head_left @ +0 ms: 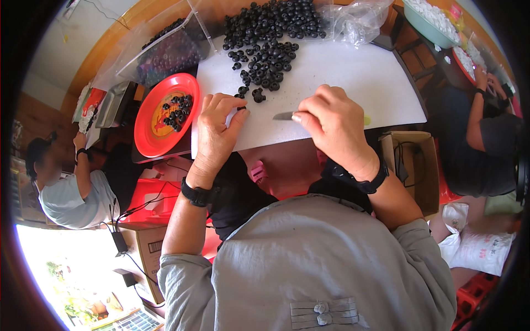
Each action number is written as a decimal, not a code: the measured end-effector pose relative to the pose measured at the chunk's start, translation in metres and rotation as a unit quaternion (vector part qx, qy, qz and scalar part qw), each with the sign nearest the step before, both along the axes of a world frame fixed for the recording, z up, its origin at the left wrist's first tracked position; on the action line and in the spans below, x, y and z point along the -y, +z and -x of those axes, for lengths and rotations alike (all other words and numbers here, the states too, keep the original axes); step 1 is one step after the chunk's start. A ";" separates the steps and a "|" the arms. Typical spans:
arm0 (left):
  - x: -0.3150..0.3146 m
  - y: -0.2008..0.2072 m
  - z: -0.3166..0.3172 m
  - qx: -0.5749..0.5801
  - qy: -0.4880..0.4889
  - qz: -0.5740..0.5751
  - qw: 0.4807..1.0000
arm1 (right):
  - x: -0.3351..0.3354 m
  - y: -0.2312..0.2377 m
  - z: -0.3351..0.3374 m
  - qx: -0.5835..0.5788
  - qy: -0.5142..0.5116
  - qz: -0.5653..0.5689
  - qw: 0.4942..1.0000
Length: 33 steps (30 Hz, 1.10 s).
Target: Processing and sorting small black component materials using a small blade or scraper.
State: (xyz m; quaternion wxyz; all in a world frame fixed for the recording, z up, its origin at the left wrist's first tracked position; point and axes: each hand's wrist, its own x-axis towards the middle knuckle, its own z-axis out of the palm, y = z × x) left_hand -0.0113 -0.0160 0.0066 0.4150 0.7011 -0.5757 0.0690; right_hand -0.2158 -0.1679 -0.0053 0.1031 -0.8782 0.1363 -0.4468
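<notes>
One curled right hand (334, 120) points a knife (284, 116) toward left hand (216, 124).

The small, round, black piece (241, 108) in the left hand (214, 128) is mostly hidden by thumb and fingertips, so its full shape cannot be told. The right hand (334, 121) covers the handle of the small knife with a short, grey metal blade (284, 116). The top edge cuts off the pale green, round basin (427, 33) at the upper right; the white pieces (433, 15) in it are too small to identify. The dark rim hides part of the dark-clothed co-worker (497, 135), and glare washes out the lower left.
</notes>
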 end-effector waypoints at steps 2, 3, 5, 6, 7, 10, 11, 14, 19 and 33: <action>0.001 -0.007 -0.001 0.020 0.036 -0.007 0.999 | -0.007 0.000 -0.001 -0.011 0.032 0.024 0.999; 0.001 -0.009 -0.002 0.041 0.071 -0.015 0.996 | -0.007 -0.002 -0.001 -0.013 0.031 0.025 0.999; 0.000 -0.009 -0.002 0.038 0.086 -0.026 0.995 | -0.004 -0.010 -0.003 -0.018 0.020 0.040 0.999; 0.000 -0.009 -0.002 0.036 0.101 -0.038 0.993 | -0.001 -0.010 -0.001 -0.017 0.008 0.043 0.999; -0.001 -0.011 -0.002 0.035 0.101 -0.038 0.994 | 0.004 -0.010 0.000 -0.018 0.008 0.043 0.999; 0.000 -0.014 -0.004 0.022 0.085 -0.021 0.996 | 0.013 -0.012 0.004 -0.015 -0.041 0.042 0.998; 0.001 -0.014 -0.004 0.049 0.083 -0.015 0.995 | 0.011 -0.011 0.005 -0.016 -0.043 0.042 0.998; 0.001 -0.013 -0.004 0.088 0.083 -0.010 0.993 | -0.003 -0.010 0.005 -0.006 0.023 0.035 0.999; 0.003 -0.017 -0.007 0.039 0.102 -0.002 0.994 | 0.006 -0.005 0.009 -0.032 -0.010 0.049 0.998; 0.004 -0.014 -0.012 0.169 0.122 -0.032 0.977 | 0.010 0.006 0.043 -0.116 -0.058 0.044 0.991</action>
